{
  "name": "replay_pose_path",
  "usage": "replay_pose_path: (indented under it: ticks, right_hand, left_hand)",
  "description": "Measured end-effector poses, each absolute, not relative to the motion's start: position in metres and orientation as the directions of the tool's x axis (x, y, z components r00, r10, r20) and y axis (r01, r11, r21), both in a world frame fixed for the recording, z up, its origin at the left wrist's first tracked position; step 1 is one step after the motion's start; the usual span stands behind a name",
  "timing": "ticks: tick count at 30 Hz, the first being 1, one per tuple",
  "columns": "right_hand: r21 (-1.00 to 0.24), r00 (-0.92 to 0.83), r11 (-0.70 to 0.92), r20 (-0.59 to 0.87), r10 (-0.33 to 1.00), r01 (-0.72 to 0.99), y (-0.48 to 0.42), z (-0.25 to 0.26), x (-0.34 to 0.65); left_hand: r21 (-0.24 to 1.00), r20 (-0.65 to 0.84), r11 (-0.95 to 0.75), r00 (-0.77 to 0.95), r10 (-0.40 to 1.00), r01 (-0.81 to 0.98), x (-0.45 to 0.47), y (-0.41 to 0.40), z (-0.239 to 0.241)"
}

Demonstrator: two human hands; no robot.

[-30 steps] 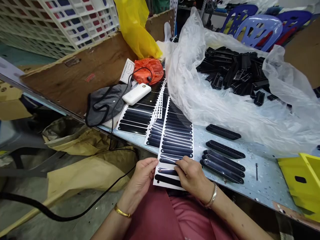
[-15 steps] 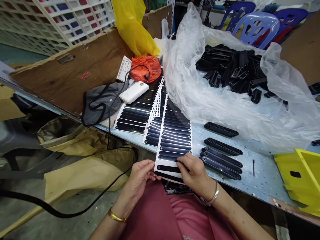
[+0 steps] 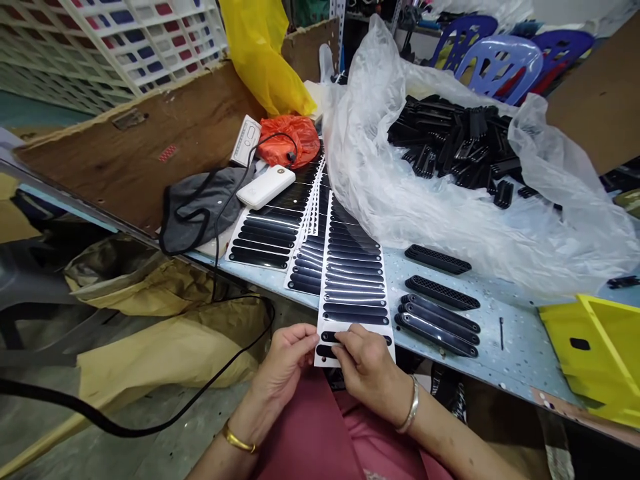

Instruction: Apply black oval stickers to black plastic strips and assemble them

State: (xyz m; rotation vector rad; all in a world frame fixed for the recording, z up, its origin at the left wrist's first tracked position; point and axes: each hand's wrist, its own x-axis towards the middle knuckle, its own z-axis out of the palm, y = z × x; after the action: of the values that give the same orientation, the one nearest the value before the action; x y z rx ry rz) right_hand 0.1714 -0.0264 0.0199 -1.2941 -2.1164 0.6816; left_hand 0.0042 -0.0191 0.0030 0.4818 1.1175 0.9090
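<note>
A white backing sheet [image 3: 354,280] carrying several glossy black oblong stickers hangs over the near table edge. My left hand [image 3: 285,363] pinches the sheet's lower left corner. My right hand [image 3: 367,370] has its fingers closed on the sheet's bottom edge, fingertips on the lowest black sticker [image 3: 331,337]. Just right of the sheet, several black oblong plastic parts [image 3: 437,323] lie in a row on the table.
More sticker sheets [image 3: 273,230] lie fanned to the left under a white power bank [image 3: 265,187] with a black cable. A clear plastic bag [image 3: 440,200] holds a heap of black parts [image 3: 460,147]. A yellow bin [image 3: 595,357] sits at right; a grey cloth [image 3: 200,207] at left.
The sheet has slid up and right a little over the table edge. Both hands shifted with it, and my right fingertips now sit on the lowest sticker.
</note>
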Motion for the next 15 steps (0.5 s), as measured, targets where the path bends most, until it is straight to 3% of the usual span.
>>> replay_pose_path:
  ticks: [9,15]
  right_hand:
    - [-0.828,-0.241,0.236,0.126,0.962,0.509,-0.015,0.023,0.164]
    - [-0.817,-0.17,0.158,0.075,0.983,0.555,-0.008,0.02,0.156]
  left_hand:
    - [0.688,-0.509,0.553,0.231,0.83,-0.471,0.012,-0.007,0.015]
    - [0.726,-0.487,0.532,0.22,0.845,-0.437,0.012,-0.008,0.015]
